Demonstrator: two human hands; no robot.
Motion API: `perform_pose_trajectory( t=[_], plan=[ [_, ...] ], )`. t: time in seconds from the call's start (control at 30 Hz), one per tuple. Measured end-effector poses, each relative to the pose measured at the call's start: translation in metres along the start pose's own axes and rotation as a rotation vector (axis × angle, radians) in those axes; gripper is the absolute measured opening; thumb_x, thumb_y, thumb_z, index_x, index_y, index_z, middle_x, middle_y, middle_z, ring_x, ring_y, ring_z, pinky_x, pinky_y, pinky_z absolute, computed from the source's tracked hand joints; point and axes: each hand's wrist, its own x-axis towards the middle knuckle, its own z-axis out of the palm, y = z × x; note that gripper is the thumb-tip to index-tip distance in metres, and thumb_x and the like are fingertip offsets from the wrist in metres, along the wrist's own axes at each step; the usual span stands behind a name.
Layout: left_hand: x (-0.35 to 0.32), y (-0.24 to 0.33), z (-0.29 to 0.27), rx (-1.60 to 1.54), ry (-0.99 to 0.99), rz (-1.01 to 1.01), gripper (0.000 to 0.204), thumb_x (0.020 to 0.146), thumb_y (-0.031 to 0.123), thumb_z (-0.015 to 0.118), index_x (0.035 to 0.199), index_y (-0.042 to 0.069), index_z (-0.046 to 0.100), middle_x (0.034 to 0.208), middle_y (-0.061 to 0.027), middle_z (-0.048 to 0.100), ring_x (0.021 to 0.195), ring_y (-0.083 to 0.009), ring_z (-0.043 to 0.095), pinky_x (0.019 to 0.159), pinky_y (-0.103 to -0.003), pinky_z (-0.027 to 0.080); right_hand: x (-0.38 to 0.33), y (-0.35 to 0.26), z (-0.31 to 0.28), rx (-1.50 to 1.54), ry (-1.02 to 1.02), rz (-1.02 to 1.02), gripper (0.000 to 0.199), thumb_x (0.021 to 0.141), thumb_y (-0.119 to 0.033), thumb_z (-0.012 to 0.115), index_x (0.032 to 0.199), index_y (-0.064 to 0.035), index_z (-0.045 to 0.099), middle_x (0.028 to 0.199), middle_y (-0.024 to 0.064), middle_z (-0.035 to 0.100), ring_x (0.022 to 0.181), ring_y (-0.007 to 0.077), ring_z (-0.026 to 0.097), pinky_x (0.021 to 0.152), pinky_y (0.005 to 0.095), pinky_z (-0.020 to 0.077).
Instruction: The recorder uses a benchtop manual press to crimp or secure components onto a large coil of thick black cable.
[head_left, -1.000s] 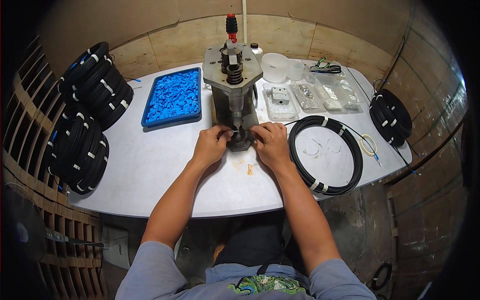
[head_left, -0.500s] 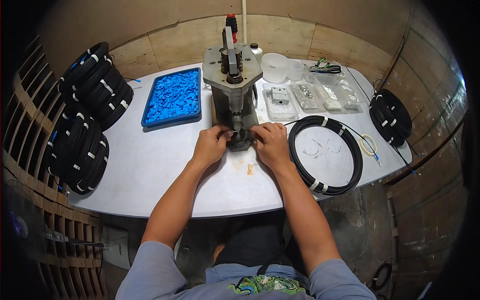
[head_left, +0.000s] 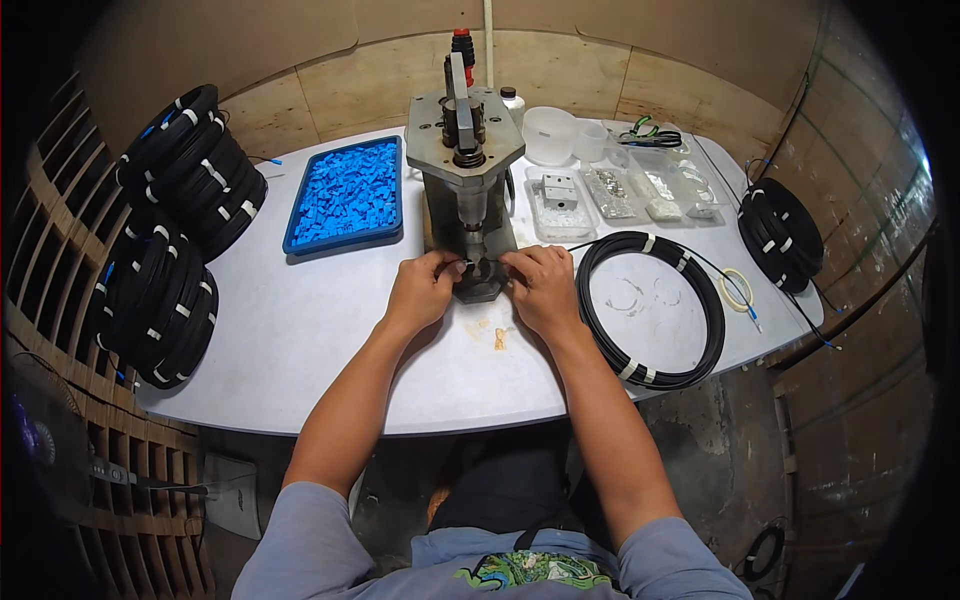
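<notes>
A grey metal bench press [head_left: 465,130] stands at the middle of the table, its ram [head_left: 473,210] coming down over a small base block [head_left: 481,290]. My left hand [head_left: 421,290] is closed at the left of the ram's tip, thumb and forefinger pinched on something too small to make out. My right hand [head_left: 543,285] is closed at the right of the tip, its fingertips against the block. From a coil of black cable [head_left: 715,320] lying to the right, a strand runs into my right hand. What lies under the tip is mostly hidden by my fingers.
A blue tray [head_left: 345,241] full of small blue connectors lies left of the press. Stacked black cable coils [head_left: 160,300] stand far left, another coil stack [head_left: 782,235] far right. Clear boxes [head_left: 610,195] of small parts, tubs [head_left: 550,135] and green-handled pliers [head_left: 650,135] sit back right.
</notes>
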Motion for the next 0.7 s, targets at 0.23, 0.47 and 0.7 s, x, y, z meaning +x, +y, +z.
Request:
perform_pose_trajectory(
  t=[0.23,0.47,0.7],
  plan=[
    [-0.0004,-0.0028,-0.0001,0.009,0.010,0.019,0.021,0.096,0.014,0.067,0.105,-0.004,0.074,0.082,-0.0163,0.077,0.076,-0.0216,0.075,0.073,-0.033,0.057,0.0008,-0.0016,-0.0004,0.001,0.013,-0.014,0.026,0.079,-0.007,0.074,0.105,-0.0137,0.076,0.098,0.0044,0.072,0.101,0.0253,0.065,0.101,0.0431,0.0405],
    [-0.0003,-0.0029,0.0003,0.009,0.006,0.011,0.022,0.096,0.014,0.067,0.105,-0.004,0.074,0.083,-0.0165,0.077,0.076,-0.0219,0.075,0.072,-0.034,0.057,0.0009,-0.0012,0.0006,0.003,0.017,-0.013,0.025,0.080,-0.008,0.074,0.105,-0.0140,0.075,0.096,0.0039,0.071,0.100,0.0253,0.065,0.102,0.0436,0.0406],
    [-0.0006,-0.0023,0.0008,-0.014,0.012,0.006,0.023,0.097,0.017,0.068,0.105,-0.005,0.073,0.083,-0.0164,0.077,0.077,-0.0204,0.076,0.071,-0.032,0.058,0.0001,-0.0007,0.0044,-0.023,0.019,0.001,0.019,0.086,-0.012,0.072,0.104,-0.0150,0.076,0.097,0.0041,0.070,0.104,0.0246,0.064,0.109,0.0494,0.0389]
  ],
)
